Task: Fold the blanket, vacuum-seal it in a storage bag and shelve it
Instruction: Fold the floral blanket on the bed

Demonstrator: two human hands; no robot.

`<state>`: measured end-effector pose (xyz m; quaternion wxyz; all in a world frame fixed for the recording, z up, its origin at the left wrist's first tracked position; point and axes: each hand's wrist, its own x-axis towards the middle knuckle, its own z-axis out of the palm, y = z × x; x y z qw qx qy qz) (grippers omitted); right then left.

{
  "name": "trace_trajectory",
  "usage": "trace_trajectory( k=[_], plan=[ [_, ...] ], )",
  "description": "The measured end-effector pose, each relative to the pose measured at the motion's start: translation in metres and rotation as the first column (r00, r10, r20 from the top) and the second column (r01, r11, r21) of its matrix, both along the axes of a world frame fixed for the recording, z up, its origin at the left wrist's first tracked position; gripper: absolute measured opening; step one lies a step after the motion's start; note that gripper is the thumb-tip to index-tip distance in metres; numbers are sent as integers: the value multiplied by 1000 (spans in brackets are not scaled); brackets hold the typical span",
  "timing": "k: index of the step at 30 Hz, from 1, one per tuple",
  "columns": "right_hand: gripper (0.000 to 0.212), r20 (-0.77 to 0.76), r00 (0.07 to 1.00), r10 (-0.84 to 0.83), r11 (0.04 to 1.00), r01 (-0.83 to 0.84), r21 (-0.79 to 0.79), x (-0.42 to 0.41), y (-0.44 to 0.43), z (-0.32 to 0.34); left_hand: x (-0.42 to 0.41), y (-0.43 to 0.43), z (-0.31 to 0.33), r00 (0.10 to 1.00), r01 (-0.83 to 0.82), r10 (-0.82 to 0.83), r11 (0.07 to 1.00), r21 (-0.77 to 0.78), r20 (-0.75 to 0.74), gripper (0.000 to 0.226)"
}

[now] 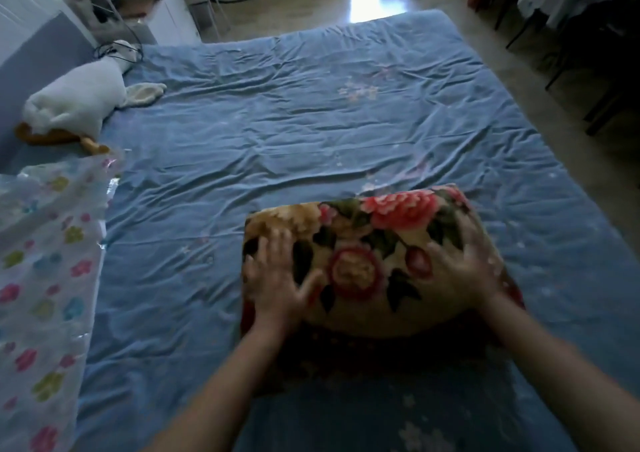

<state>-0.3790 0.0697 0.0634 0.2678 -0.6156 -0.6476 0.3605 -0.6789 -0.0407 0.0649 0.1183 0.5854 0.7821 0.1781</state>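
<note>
While the storage bag (pixel 45 261) lies at the left edge of the bed (pixel 311 122), the left hand (pixel 273 278) and, across the folded blanket (pixel 367 244) near the front, the right hand (pixel 464 268) press down, each grip spread flat; soft and springy, it probably wants scooping from both ends.

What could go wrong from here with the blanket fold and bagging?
1. The folded blanket looks thick and bulging. Only the left hand and right hand, pressed flat on top, hold it down, so it may spring open once released.
2. The storage bag lies apart at the left edge of the bed; carrying the bundle across could loosen the fold.
3. The bag's opening is not visible, so fitting the bundle in may take fumbling.
</note>
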Motion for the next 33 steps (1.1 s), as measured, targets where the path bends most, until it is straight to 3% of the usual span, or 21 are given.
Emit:
trace_trajectory(
  k=[1,3,6,8,12,17,25,27,30,33],
  plan=[
    [101,191,975,112,993,-115,5,-11,-22,-22,24,-11,-16,987,137,-142,988,-70,-78,89],
    [94,441,869,225,971,-238,-27,-27,-51,-51,45,-24,-53,942,225,-275,943,-246,-191,85],
    [97,641,723,258,966,-213,-149,-36,-45,-81,35,-6,-87,962,108,-192,920,-378,-193,87],
    [97,688,664,292,956,-186,-226,-41,-29,-94,25,12,-102,965,49,-153,903,-426,-213,87],
    [95,697,633,335,939,-161,-305,-51,-17,-120,21,31,-124,971,58,-175,831,-553,-161,86],
    [87,714,597,367,924,-141,-356,-57,-7,-132,18,41,-133,980,62,-162,798,-599,-114,86],
    [83,668,560,489,857,-169,-486,-56,0,-93,18,40,-99,981,103,-182,771,-628,-63,88],
    [82,655,589,473,865,-167,-474,-55,-9,-77,19,27,-84,981,103,-180,786,-609,-67,85],
    [77,592,725,352,917,-139,-375,-63,-38,-53,19,-15,-66,985,57,-136,840,-540,-108,88],
    [66,382,874,299,939,-197,-282,-87,-78,-29,4,-72,-55,987,-96,17,860,-501,-161,79]
  ],
)
